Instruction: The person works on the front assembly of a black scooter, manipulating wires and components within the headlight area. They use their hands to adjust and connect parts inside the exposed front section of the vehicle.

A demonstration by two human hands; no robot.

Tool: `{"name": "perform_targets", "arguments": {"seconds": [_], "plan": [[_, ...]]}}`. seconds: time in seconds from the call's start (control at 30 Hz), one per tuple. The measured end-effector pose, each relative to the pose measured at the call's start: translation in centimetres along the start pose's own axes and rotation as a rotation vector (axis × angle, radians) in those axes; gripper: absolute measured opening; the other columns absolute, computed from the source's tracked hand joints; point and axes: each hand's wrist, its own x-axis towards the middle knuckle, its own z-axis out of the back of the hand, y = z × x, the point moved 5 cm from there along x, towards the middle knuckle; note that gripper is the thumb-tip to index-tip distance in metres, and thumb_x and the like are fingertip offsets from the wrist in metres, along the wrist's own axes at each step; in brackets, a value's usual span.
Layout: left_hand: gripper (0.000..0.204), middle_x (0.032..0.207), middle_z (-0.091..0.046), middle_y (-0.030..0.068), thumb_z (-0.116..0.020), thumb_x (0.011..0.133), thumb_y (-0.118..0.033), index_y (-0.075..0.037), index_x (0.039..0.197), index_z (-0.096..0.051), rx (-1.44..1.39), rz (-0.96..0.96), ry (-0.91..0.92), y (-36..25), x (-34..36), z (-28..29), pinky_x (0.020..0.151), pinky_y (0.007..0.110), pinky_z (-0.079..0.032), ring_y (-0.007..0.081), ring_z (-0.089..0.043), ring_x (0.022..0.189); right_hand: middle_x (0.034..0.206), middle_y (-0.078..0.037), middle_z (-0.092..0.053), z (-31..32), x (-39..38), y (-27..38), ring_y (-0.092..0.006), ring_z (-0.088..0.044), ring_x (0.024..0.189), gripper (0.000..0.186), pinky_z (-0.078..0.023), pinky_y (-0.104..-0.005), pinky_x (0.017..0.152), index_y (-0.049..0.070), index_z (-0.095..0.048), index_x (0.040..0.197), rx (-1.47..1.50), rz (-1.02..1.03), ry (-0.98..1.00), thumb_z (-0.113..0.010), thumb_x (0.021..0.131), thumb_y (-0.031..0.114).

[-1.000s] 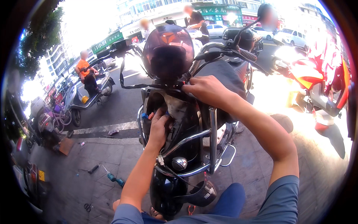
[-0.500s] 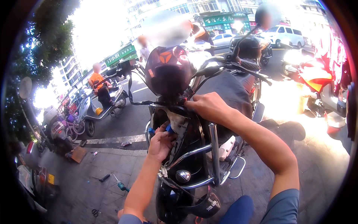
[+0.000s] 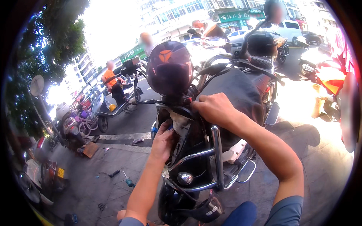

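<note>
- Left hand (image 3: pixel 163 146): fingers curling into the open front of the black scooter (image 3: pixel 198 137); grip hidden, cannot tell.
- Right hand (image 3: pixel 218 110): fingers bunching narrow, right of centre; anything held, cannot tell.
- Scooter standing centre on grey paving (image 3: pixel 86 188).
- Near left, teal-handled screwdriver (image 3: pixel 129 182) lying.
- Far: road (image 3: pixel 128 116) running past, shopfronts (image 3: pixel 241 17) rising beyond.

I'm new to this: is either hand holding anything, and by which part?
Cannot tell: left hand and right hand are at the scooter's front, each hiding any hold from view.
</note>
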Motion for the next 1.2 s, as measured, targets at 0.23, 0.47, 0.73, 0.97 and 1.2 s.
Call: {"name": "perform_targets", "arguments": {"seconds": [0.23, 0.47, 0.73, 0.97, 1.2], "plan": [[0.028, 0.117, -0.068, 0.011, -0.058, 0.098, -0.008, 0.001, 0.124, -0.058, 0.119, -0.21, -0.03, 0.7, 0.6, -0.1, 0.094, 0.034, -0.053, 0.0206, -0.067, 0.106, 0.079, -0.011, -0.065, -1.7, -1.4, -0.8, -0.0317, -0.069, 0.073, 0.018, -0.054, -0.0439, 0.062, 0.011, -0.071, 0.095, 0.099, -0.057, -0.156, -0.061, 0.081, 0.01], [0.035, 0.121, -0.066, 0.0108, -0.05, 0.1, -0.011, -0.001, 0.133, -0.054, 0.397, -0.279, 0.031, 0.8, 1.2, 0.6, 0.098, 0.033, -0.05, 0.0197, -0.064, 0.11, 0.09, -0.017, -0.071, 0.4, -0.3, -3.0, -0.035, -0.069, 0.089, 0.023, -0.053, -0.0436, 0.078, 0.008, -0.072, 0.106, 0.575, -0.16, -0.181, -0.063, 0.086, 0.014], [0.031, 0.116, -0.066, 0.0076, -0.053, 0.095, -0.007, 0.001, 0.124, -0.061, 0.426, -0.325, 0.025, -0.1, -0.5, -1.7, 0.092, 0.026, -0.047, 0.0131, -0.062, 0.103, 0.089, -0.013, -0.068, 1.8, 1.2, 0.4, -0.0345, -0.068, 0.084, 0.014, -0.054, -0.0454, 0.074, 0.005, -0.069, 0.093, 0.149, -0.037, -0.075, -0.064, 0.083, 0.013], [0.033, 0.114, -0.068, 0.0108, -0.058, 0.093, -0.009, 0.001, 0.124, -0.061, 0.566, -0.349, 0.083, -0.7, 0.0, -0.5, 0.088, 0.028, -0.049, 0.0143, -0.063, 0.101, 0.084, -0.011, -0.067, 1.5, 1.5, 1.8, -0.0336, -0.068, 0.079, 0.01, -0.054, -0.0459, 0.068, 0.005, -0.067, 0.089, -0.11, -0.089, 0.014, -0.065, 0.082, 0.012], [0.027, 0.096, -0.071, 0.0155, -0.06, 0.092, -0.014, 0.003, 0.113, -0.066, 0.754, -0.425, 0.139, -0.7, 0.9, 0.8, 0.083, 0.031, -0.05, 0.0204, -0.067, 0.089, 0.092, -0.01, -0.062, 3.0, 2.7, 6.2, -0.0298, -0.061, 0.089, 0.017, -0.052, -0.0418, 0.071, 0.005, -0.069, 0.094, -0.203, -0.088, -0.219, -0.064, 0.078, 0.003]]}}
